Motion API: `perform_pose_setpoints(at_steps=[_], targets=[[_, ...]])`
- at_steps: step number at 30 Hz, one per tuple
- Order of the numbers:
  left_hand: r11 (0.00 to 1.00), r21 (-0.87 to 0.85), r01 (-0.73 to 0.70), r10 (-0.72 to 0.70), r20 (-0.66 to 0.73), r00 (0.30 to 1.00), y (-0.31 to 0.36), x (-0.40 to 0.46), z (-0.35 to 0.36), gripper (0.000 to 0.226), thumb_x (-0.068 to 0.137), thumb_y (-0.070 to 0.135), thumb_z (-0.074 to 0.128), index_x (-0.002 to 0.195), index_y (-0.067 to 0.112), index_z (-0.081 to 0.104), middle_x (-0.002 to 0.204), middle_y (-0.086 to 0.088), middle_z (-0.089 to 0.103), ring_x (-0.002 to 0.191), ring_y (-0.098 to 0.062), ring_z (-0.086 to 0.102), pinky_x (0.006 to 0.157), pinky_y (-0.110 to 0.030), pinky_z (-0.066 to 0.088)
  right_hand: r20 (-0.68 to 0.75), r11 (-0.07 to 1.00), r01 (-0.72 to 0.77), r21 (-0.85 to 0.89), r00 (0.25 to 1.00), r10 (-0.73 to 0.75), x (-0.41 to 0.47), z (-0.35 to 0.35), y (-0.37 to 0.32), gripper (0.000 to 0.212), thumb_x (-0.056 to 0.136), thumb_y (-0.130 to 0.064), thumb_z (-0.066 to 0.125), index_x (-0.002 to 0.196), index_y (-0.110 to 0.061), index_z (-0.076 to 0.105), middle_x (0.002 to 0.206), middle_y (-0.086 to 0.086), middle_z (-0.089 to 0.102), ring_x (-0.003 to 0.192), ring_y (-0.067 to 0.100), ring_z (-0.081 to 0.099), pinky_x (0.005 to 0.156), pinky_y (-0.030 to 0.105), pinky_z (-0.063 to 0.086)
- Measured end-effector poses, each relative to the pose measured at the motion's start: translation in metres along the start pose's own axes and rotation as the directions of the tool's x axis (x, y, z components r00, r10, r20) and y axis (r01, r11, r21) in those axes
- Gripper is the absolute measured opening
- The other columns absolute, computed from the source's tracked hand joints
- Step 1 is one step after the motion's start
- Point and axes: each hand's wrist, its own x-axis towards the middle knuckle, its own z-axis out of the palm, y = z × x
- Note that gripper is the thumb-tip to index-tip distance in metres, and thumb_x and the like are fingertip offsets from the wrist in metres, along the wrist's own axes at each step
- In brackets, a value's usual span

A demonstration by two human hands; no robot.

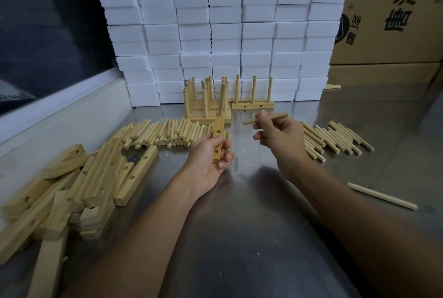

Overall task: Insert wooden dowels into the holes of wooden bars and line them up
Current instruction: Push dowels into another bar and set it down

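Note:
My left hand (211, 154) grips a short wooden bar (218, 138) with holes, held above the steel table and pointing away from me; one dowel (223, 98) stands up from its far end. My right hand (280, 136) pinches a loose dowel (266, 118) lying roughly level, just right of the bar and apart from it. Behind them stand finished bars with upright dowels: a tight group (206, 103) and one bar with three dowels (253, 104).
Empty bars lie heaped at the left (72, 185). Loose dowels lie in a row at mid-left (163, 133) and a smaller pile at the right (335, 140). One long dowel (381, 196) lies near right. White foam blocks (223, 29) and cardboard boxes (393, 15) wall the back.

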Motion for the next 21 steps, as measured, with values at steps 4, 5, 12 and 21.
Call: perform_pose_setpoints(at_steps=[4,5,12,21], targets=[[1.000,0.008,-0.006,0.006,0.010,1.000,-0.001,0.000,0.000,0.014,0.101,0.004,0.041,0.092,0.006,0.051,0.072,-0.008,0.050,0.043,-0.014,0.045,0.035,-0.020,0.027,0.059,0.997,-0.006,-0.077,0.998,0.011,-0.004,0.003,0.003,0.027,0.097,-0.028,0.062,0.100,-0.002,0.069,0.082,0.004,0.071,0.059,0.007,0.065,0.057,0.021,0.051],[1.000,0.010,-0.006,0.006,0.011,1.000,-0.001,0.000,0.000,0.014,0.101,0.004,0.041,0.092,0.006,0.051,0.072,-0.008,0.050,0.043,-0.014,0.045,0.035,-0.019,0.027,0.070,0.996,-0.007,-0.086,0.997,0.013,-0.005,0.004,0.003,0.027,0.097,-0.028,0.062,0.099,-0.002,0.070,0.082,0.004,0.071,0.059,0.007,0.065,0.057,0.022,0.051],[1.000,0.022,-0.002,0.002,0.017,1.000,-0.001,0.001,0.001,0.013,0.102,0.005,0.041,0.097,0.006,0.052,0.073,-0.008,0.049,0.044,-0.013,0.045,0.034,-0.019,0.029,0.109,0.999,-0.007,-0.048,0.994,0.013,-0.009,0.010,0.000,0.025,0.096,-0.028,0.063,0.099,-0.004,0.070,0.081,0.003,0.072,0.059,0.009,0.065,0.059,0.025,0.050],[0.999,0.044,-0.015,0.015,0.011,1.000,-0.001,-0.001,0.003,0.013,0.102,0.004,0.039,0.107,0.004,0.051,0.073,-0.008,0.047,0.044,-0.014,0.043,0.035,-0.019,0.026,0.139,1.000,-0.017,0.014,0.990,0.015,-0.010,0.013,-0.003,0.027,0.096,-0.027,0.063,0.102,-0.001,0.070,0.075,-0.002,0.072,0.058,0.009,0.064,0.056,0.023,0.049]])
